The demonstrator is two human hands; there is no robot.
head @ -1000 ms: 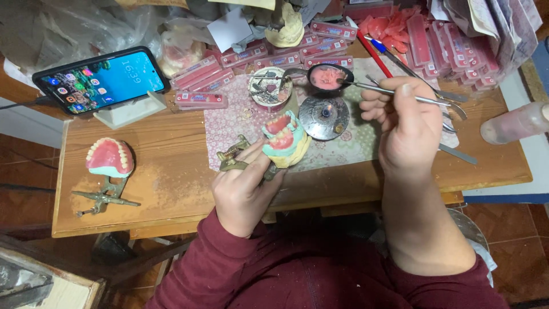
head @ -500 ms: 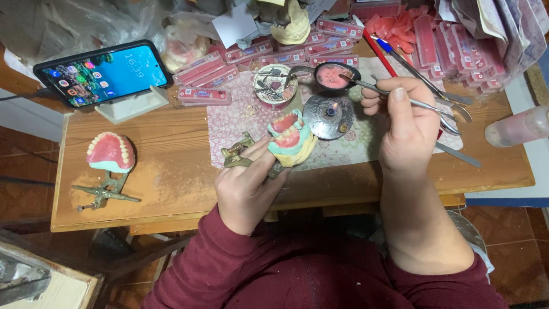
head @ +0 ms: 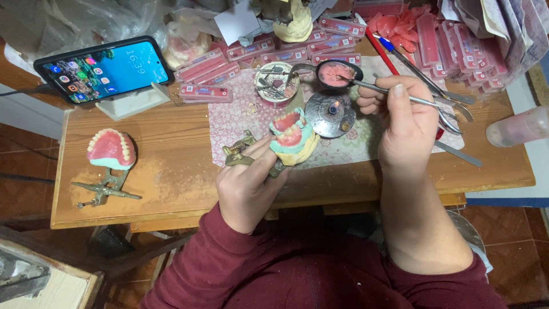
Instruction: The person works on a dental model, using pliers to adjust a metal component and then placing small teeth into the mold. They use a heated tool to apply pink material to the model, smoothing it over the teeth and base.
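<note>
1. Against the earlier frames the view has shifted a little. The left hand [head: 247, 183] holds the dental model as it did before, and the right hand [head: 400, 123] has kept its tool tip at the small dish.
2. The left hand's grip is clenched around a brass articulator [head: 240, 153] carrying a dental model [head: 293, 137] with pink gums and white teeth on a pale green base. The model is held just above the front of the counter [head: 171, 166], over the edge of a patterned cloth [head: 240, 117].
3. The right hand's grip is closed, pinching a thin metal instrument [head: 377, 88]. Its tip reaches into a small dark dish of pink wax [head: 337, 73].
4. Between the hands a round metal burner [head: 330, 113] stands on the cloth, just right of the model, and a small tin of tools [head: 277, 84] stands behind it.
5. At the far left a phone [head: 106, 68] with a lit screen leans on a white stand. Near it a second denture on an articulator [head: 110, 153] rests on bare wood.
6. Along the back lie pink flat boxes [head: 206, 92], a plaster cast [head: 294, 24], loose metal tools [head: 452, 97] and, at the right edge, a plastic bottle [head: 517, 127] on its side.
7. The floor below is reddish tile.
</note>
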